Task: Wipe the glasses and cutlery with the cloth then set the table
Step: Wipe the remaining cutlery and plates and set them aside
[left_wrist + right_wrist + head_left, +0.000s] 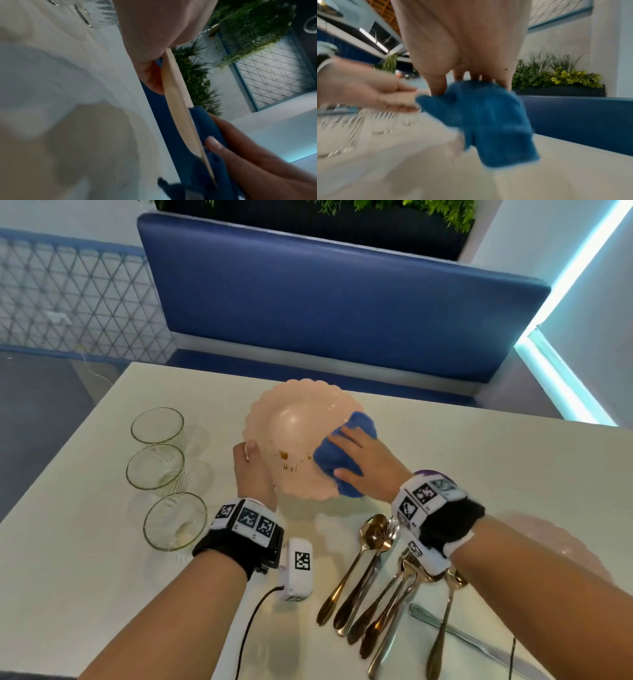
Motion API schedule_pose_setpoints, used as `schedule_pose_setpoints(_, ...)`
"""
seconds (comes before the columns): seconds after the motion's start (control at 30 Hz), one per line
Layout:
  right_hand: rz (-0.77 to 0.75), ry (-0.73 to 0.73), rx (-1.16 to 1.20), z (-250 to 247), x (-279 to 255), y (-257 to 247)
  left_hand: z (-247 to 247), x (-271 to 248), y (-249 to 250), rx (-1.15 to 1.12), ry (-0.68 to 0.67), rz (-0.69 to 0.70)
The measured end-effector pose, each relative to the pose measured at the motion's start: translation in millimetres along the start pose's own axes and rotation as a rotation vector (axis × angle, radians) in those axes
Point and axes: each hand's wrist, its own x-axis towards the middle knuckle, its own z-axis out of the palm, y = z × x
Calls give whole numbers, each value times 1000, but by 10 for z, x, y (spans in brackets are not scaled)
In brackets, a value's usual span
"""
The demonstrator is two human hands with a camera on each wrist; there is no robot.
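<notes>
A pink scalloped plate [294, 433] with brown stains hangs tilted above the white table [102, 577]. My left hand [253, 470] grips its near left rim, thumb on top. My right hand [366, 460] grips a blue cloth [359, 422] and presses it on the plate's right side, where it wraps over the rim. The left wrist view shows the plate edge [178, 97] with the cloth [202, 125] under my right hand's thumb. In the blurred right wrist view the cloth [484, 119] hangs from my fingers. Three glasses [155, 467] stand in a row at the left. Several gold spoons [373, 587] lie near me.
A second pink plate [561, 546] lies on the table under my right forearm. A silver knife [455, 635] lies at the near right. A blue bench [342, 302] runs along the table's far edge, with plants behind it.
</notes>
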Motion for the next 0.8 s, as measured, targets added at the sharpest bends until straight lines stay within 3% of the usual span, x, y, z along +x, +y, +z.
schedule_pose_setpoints(0.2, 26, 1, 93, 331, -338, -233, 44, -15, 72, -33, -45, -48)
schedule_pose_setpoints(0.27, -19, 43, 116, 439, -412, -286, 80, -67, 91, -29, -107, -52)
schedule_pose_setpoints(0.33, 40, 121, 150, 444, -402, -381, 155, -160, 145, 8, -172, -43)
schedule_pose_setpoints(0.4, 157, 191, 368, 399, -345, -517, 246, -268, 169, 90, -244, 3)
schedule_pose_setpoints(0.5, 97, 305, 392, 252, -295, -567, 317, -405, 159, 174, -359, 89)
schedule_pose_setpoints(0.57, 23, 343, 266, -26, -336, -540, 352, -449, 164, 211, -404, 151)
schedule_pose_setpoints(0.63, -20, 228, 37, -178, -340, -360, 406, -501, 213, 202, -447, 204)
schedule_pose_setpoints(0.73, 201, 310, -79, -429, -408, 60, 510, -609, 273, 207, -459, 235)
schedule_pose_setpoints(0.8, 321, 239, -124, -484, -575, 351, 575, -689, 305, 180, -433, 216)
